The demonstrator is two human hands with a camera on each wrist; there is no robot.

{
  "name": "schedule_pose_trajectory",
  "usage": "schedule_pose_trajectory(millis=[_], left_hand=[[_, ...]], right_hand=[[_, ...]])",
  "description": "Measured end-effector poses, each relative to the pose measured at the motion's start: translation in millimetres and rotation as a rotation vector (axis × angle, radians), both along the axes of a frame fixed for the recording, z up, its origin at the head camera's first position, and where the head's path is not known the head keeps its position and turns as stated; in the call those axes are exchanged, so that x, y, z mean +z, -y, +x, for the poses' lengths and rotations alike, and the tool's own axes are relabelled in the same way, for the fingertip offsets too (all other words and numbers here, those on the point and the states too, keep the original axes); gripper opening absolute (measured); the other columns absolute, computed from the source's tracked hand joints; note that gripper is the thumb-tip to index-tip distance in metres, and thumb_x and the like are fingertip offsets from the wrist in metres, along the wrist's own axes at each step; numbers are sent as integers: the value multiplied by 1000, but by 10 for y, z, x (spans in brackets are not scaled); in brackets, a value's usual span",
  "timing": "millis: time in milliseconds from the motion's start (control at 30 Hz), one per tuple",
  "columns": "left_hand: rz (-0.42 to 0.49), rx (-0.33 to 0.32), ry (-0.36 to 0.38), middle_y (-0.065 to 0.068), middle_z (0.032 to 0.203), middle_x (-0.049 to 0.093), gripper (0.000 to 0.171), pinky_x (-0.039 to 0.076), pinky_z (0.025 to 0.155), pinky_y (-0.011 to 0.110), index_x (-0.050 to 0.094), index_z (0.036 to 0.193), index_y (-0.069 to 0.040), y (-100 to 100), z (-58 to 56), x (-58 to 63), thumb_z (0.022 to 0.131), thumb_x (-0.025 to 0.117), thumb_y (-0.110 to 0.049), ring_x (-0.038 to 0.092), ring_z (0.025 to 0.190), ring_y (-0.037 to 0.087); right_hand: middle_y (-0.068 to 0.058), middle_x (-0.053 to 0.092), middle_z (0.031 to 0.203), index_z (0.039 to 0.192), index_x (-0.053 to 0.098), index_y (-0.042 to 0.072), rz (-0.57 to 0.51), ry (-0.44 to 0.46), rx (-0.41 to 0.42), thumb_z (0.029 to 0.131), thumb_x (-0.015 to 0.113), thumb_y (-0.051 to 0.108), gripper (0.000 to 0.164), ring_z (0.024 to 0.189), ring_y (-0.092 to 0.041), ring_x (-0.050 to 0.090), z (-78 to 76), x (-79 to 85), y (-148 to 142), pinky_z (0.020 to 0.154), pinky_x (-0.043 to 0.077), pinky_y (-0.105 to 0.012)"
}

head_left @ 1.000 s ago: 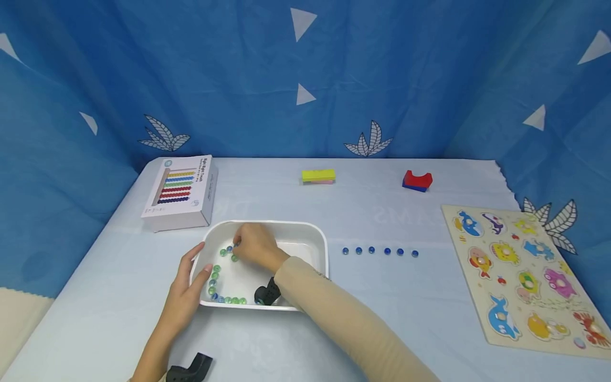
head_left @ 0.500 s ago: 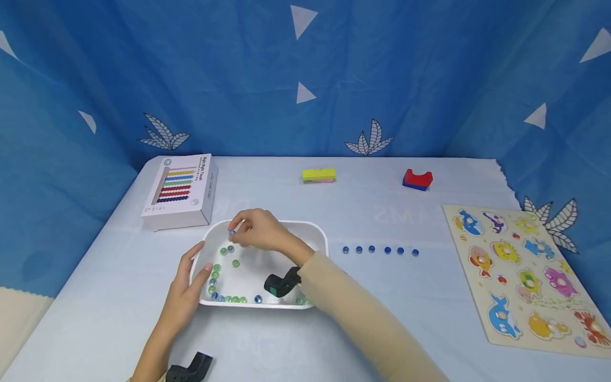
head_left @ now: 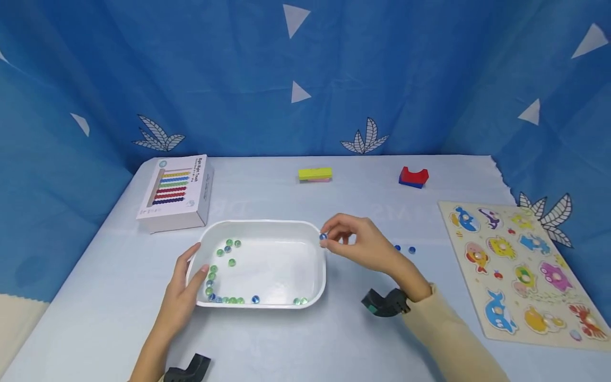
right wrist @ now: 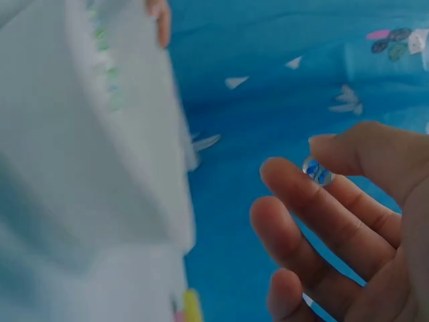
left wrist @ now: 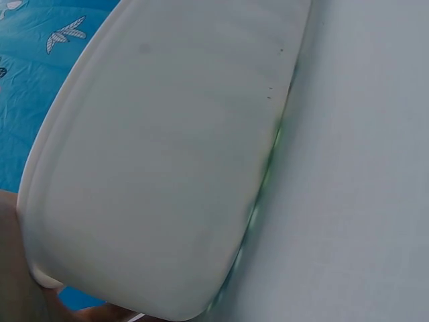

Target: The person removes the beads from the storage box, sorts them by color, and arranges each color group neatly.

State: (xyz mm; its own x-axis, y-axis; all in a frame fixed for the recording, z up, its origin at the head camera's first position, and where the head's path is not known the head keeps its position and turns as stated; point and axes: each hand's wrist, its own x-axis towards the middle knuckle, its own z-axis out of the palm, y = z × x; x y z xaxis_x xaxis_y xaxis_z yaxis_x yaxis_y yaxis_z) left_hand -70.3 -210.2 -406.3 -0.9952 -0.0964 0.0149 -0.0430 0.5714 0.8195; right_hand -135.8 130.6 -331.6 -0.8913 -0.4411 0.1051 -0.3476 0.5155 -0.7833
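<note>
My right hand [head_left: 365, 246] pinches a clear marble with blue swirls [right wrist: 318, 172] between thumb and fingers, over the right rim of a white plastic tray [head_left: 279, 265]. In the right wrist view the other fingers spread below it. My left hand [head_left: 177, 300] holds the tray's left end, thumb over the rim and fingers along the outer side. Several green marbles [head_left: 232, 262] and a few blue ones [head_left: 255, 299] lie in the tray, mostly along its left and front walls. Right of the right hand, two blue marbles [head_left: 412, 250] show on the table.
A white abacus box [head_left: 174, 193] stands at the back left. Yellow and pink blocks [head_left: 315, 174] and red and blue blocks [head_left: 413, 176] lie along the back. A wooden sea-animal puzzle board [head_left: 513, 329] covers the right side. A blue curtain [head_left: 229, 79] hangs behind the table.
My right hand has lifted a blue marble from the tray's back left and carried it right to the right rim. It now hides part of the marble row. My left hand stays put.
</note>
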Motion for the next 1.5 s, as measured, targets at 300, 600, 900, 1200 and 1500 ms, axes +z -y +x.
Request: schedule_pose_trajectory(millis=[300,600,900,1200,1500], left_hand=[[-5,4,-1,15,143,33,52,38,86,31,15,143,-27,-12,3,18,96,37,-32,44,118,29],[6,8,9,15,144,32,53,38,87,44,15,143,-28,-19,-3,14,96,37,-34,44,118,32],[4,9,7,15,143,33,53,38,88,44,15,143,-28,-11,-13,-6,96,37,-33,47,117,27],[29,5,7,16,144,31,53,37,91,51,15,143,-26,-24,-7,-13,96,38,-33,41,123,37],[19,8,9,17,143,32,53,36,90,52,15,143,-28,-13,-9,-9,96,38,-34,43,120,37]], right_hand=[[12,64,82,92,66,23,223,-68,-136,77,70,21,16,69,-3,52,129,-665,-329,61,45,-16],[14,59,80,93,68,24,278,-117,-175,75,72,22,18,66,-3,45,155,-859,-313,56,40,-16],[13,58,80,94,68,24,325,-123,-183,74,73,23,21,65,-2,44,170,-856,-296,56,39,-15],[7,64,93,103,65,19,279,-75,-147,80,68,26,25,75,-6,53,90,-427,-357,64,47,-17],[4,64,99,111,63,16,198,-12,136,86,60,31,29,83,-10,56,-354,136,240,71,49,-21]])
